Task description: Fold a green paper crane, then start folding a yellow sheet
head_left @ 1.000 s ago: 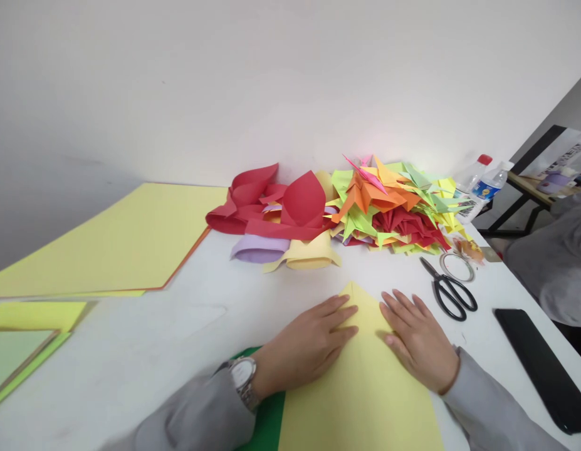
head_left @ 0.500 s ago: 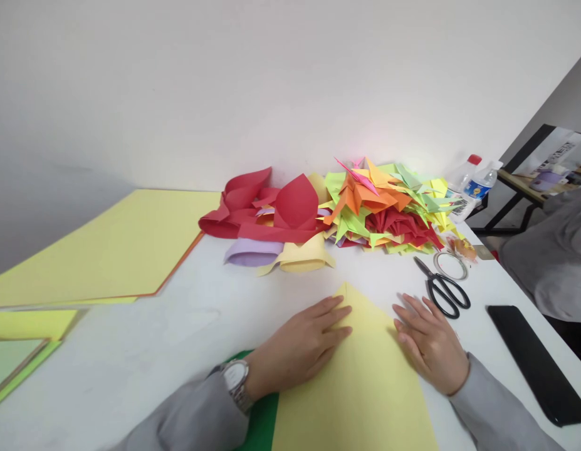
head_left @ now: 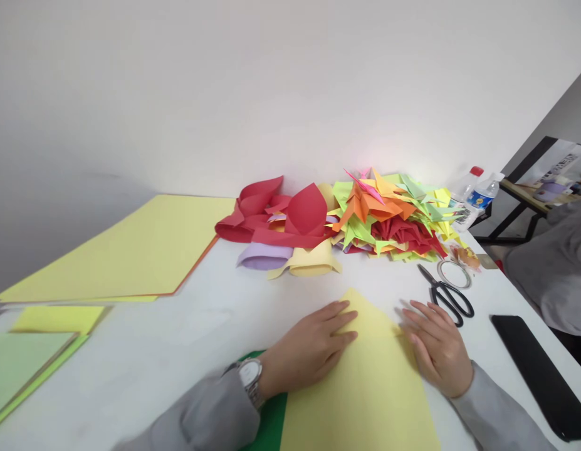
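A yellow paper sheet [head_left: 360, 388] with a pointed, folded far end lies in front of me, partly over a green sheet [head_left: 272, 423]. My left hand [head_left: 311, 344], with a watch [head_left: 250, 372] on its wrist, lies palm down along the paper's left slanted edge, fingers stretched out. At the right slanted edge is my right hand [head_left: 438, 347], fingers spread and slightly raised; whether its thumb side touches the paper I cannot tell. Neither hand grips anything. Black-handled scissors [head_left: 449, 293] lie just beyond my right hand.
Red paper shapes [head_left: 306, 216] and a heap of folded coloured paper [head_left: 388, 219] stand against the wall. Large yellow sheets [head_left: 130, 244] are at left. A tape roll [head_left: 454, 274], bottles [head_left: 481, 191] and a black flat object [head_left: 537, 369] sit right. A person in grey [head_left: 546, 263] is beyond.
The view has shifted slightly, so everything appears a little lower and further right. My right hand's fingers have lifted slightly at the paper's edge; my left hand stays flat on it.
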Action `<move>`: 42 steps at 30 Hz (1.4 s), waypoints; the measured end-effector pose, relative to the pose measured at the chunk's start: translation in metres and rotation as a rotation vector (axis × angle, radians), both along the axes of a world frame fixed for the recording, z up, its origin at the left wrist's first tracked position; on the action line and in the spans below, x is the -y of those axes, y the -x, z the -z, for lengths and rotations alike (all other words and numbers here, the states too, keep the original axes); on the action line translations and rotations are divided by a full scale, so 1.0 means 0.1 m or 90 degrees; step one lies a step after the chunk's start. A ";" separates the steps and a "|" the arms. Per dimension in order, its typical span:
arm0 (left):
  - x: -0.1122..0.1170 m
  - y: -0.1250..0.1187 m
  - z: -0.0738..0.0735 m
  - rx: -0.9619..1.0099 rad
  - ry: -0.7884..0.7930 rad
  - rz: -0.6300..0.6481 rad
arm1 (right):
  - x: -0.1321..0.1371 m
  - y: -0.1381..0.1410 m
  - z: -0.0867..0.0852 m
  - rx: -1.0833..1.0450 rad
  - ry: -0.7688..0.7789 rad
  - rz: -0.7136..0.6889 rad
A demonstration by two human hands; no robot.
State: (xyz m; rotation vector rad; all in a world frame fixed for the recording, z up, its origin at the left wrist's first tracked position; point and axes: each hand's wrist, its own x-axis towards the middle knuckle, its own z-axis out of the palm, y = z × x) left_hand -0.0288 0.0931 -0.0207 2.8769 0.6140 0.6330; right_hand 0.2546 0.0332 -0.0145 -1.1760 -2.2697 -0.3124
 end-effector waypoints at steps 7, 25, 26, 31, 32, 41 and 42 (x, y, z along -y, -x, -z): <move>0.00 -0.02 -0.04 0.010 0.007 0.013 | -0.20 0.56 -0.10 -0.002 0.105 -0.160; -0.02 0.05 -0.09 0.055 0.094 0.064 | -0.28 0.68 0.02 0.023 0.203 -0.140; -0.05 0.06 -0.09 0.072 0.124 0.057 | -0.28 0.68 0.02 0.023 0.199 -0.139; -0.23 0.03 -0.02 0.033 0.136 -0.074 | -0.29 0.69 0.03 0.030 0.198 -0.135; -0.26 0.01 0.00 0.001 0.118 -0.079 | -0.29 0.69 0.03 0.033 0.198 -0.133; -0.21 -0.06 0.11 -0.118 -0.038 -0.096 | -0.26 0.70 0.04 0.044 0.183 -0.115; -0.21 -0.06 0.11 -0.126 -0.049 -0.095 | -0.26 0.70 0.03 0.043 0.186 -0.115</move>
